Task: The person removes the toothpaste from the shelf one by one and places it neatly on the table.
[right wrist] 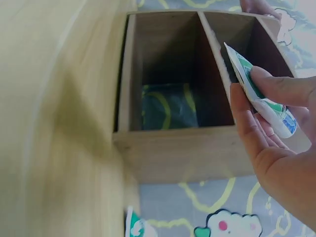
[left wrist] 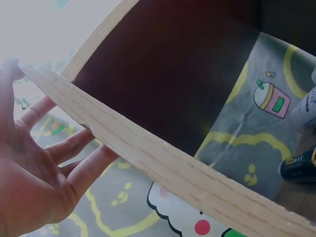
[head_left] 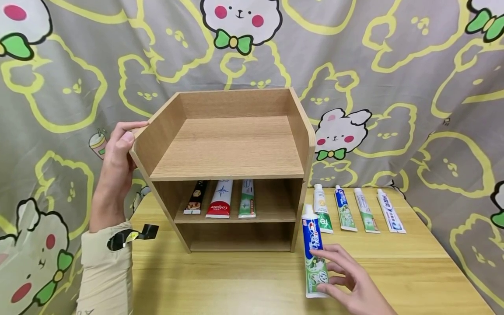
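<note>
My left hand (head_left: pixel 118 151) grips the upper left side of a small wooden shelf (head_left: pixel 230 171); the left wrist view shows the thumb and fingers (left wrist: pixel 81 182) at the panel's edge. My right hand (head_left: pixel 350 275) pinches a blue and green Crest toothpaste tube (head_left: pixel 315 267) between thumb and fingers, cap up, just right of the shelf's front. On the shelf's middle level lie a black tube (head_left: pixel 195 199), a red and white Colgate tube (head_left: pixel 219 203) and a green and white tube (head_left: pixel 247 203).
Several more toothpaste tubes lie in a row on the table right of the shelf, among them a blue and green one (head_left: pixel 345 210) and a white and blue one (head_left: pixel 391 212). A patterned curtain (head_left: pixel 393 78) hangs behind the wooden table (head_left: pixel 236 284).
</note>
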`<state>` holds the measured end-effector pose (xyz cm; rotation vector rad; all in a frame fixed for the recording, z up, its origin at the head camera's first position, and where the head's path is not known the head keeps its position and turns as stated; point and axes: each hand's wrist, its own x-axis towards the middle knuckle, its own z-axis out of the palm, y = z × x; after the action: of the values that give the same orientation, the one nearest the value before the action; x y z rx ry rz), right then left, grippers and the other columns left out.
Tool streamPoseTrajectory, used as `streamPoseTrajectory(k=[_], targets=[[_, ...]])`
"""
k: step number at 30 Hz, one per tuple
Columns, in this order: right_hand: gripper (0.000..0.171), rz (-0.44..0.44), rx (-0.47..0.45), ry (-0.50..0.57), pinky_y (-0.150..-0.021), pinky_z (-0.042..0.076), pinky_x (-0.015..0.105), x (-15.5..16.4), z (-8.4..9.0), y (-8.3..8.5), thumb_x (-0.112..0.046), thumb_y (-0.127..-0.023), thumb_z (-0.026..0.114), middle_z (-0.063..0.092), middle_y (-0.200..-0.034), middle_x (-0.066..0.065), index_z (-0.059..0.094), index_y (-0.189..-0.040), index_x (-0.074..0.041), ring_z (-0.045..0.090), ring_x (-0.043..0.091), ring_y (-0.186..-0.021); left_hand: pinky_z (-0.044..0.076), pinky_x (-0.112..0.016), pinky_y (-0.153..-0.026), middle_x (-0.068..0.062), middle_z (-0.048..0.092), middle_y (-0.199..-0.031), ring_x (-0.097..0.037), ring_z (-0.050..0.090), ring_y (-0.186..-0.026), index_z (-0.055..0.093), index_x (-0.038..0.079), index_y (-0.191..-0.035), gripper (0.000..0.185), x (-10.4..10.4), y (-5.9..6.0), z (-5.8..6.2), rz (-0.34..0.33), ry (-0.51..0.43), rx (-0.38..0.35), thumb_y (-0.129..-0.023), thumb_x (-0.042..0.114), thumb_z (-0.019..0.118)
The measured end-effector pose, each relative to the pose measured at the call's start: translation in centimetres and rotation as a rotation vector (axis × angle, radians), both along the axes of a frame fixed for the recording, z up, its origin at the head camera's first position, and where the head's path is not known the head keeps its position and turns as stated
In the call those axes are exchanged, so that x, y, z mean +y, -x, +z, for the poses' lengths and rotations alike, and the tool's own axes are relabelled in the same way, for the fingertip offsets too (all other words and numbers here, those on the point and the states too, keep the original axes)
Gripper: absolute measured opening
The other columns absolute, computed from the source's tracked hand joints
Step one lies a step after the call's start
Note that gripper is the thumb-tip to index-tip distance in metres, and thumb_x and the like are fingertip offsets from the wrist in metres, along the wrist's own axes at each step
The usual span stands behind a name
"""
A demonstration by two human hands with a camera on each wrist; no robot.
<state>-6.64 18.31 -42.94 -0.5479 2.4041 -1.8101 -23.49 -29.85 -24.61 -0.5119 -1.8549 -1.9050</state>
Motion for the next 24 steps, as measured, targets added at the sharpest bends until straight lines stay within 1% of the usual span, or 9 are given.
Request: streamPoseTrajectory(k=[5,8,12,16,18,22,24], targets=[[0.06,-0.002,0.022,-0.031,-0.085,0.059,0.035,1.1,-1.1,0.0,-0.011,-0.093,0.075,0.043,-0.139,0.019,0.053,-0.149,-0.013,0.061,0.02,-0.105,0.05,-0.032,-0.064,-0.017,0.053,-0.122,-0.03,0.055,-0.092,0.064,0.01,-0.13,0.041,0.0,0.0,0.0,-0.005,-0.018,0.003,-0.097,0.029,0.051],[0.062,-0.01,0.007,-0.024,-0.086,0.058,0.033,1.5,-1.6,0.2,-0.011,-0.093,0.075,0.042,-0.139,0.019,0.051,-0.15,-0.012,0.062,0.02,-0.103,0.05,-0.032,-0.065,-0.017,0.052,-0.122,-0.03,0.054,-0.093,0.064,0.01,-0.13,0.041,0.1,0.1,0.0,-0.007,-0.02,0.002,-0.097,0.029,0.05],[0.064,-0.041,-0.034,-0.03,-0.086,0.058,0.032,1.9,-2.2,0.2,-0.013,-0.092,0.076,0.043,-0.138,0.015,0.05,-0.151,-0.014,0.062,0.021,-0.103,0.05,-0.033,-0.067,-0.016,0.052,-0.124,-0.03,0.054,-0.095,0.063,0.01,-0.131,0.041,0.0,0.1,-0.1,-0.013,-0.012,-0.005,-0.097,0.029,0.051],[0.067,-0.05,-0.033,-0.049,-0.085,0.058,0.032,2.4,-2.8,0.5,-0.014,-0.092,0.077,0.045,-0.137,0.008,0.049,-0.152,-0.013,0.063,0.025,-0.104,0.05,-0.033,-0.068,-0.017,0.052,-0.124,-0.031,0.054,-0.095,0.063,0.01,-0.131,0.041,0.1,0.1,-0.1,-0.013,-0.013,0.0,-0.096,0.029,0.051],[0.068,-0.062,-0.067,-0.047,-0.085,0.058,0.032,2.7,-3.1,0.7,-0.015,-0.091,0.078,0.046,-0.139,0.006,0.049,-0.153,-0.016,0.063,0.029,-0.108,0.05,-0.033,-0.067,-0.017,0.052,-0.123,-0.031,0.054,-0.095,0.064,0.01,-0.13,0.041,0.0,0.1,0.0,-0.01,-0.016,0.002,-0.096,0.029,0.051],[0.071,-0.085,-0.152,-0.044,-0.087,0.057,0.031,3.4,-3.9,1.1,-0.013,-0.091,0.078,0.041,-0.147,0.014,0.046,-0.154,-0.017,0.059,0.039,-0.114,0.05,-0.032,-0.066,-0.017,0.052,-0.122,-0.031,0.054,-0.094,0.064,0.01,-0.13,0.041,0.0,0.1,0.0,-0.013,-0.019,-0.005,-0.096,0.029,0.051],[0.072,-0.097,-0.178,-0.054,-0.086,0.058,0.03,3.7,-4.3,1.4,-0.012,-0.091,0.078,0.039,-0.149,0.018,0.046,-0.155,-0.016,0.058,0.04,-0.114,0.051,-0.033,-0.067,-0.017,0.052,-0.123,-0.031,0.054,-0.094,0.063,0.01,-0.13,0.042,0.0,0.1,0.0,-0.014,-0.013,-0.006,-0.096,0.029,0.051]])
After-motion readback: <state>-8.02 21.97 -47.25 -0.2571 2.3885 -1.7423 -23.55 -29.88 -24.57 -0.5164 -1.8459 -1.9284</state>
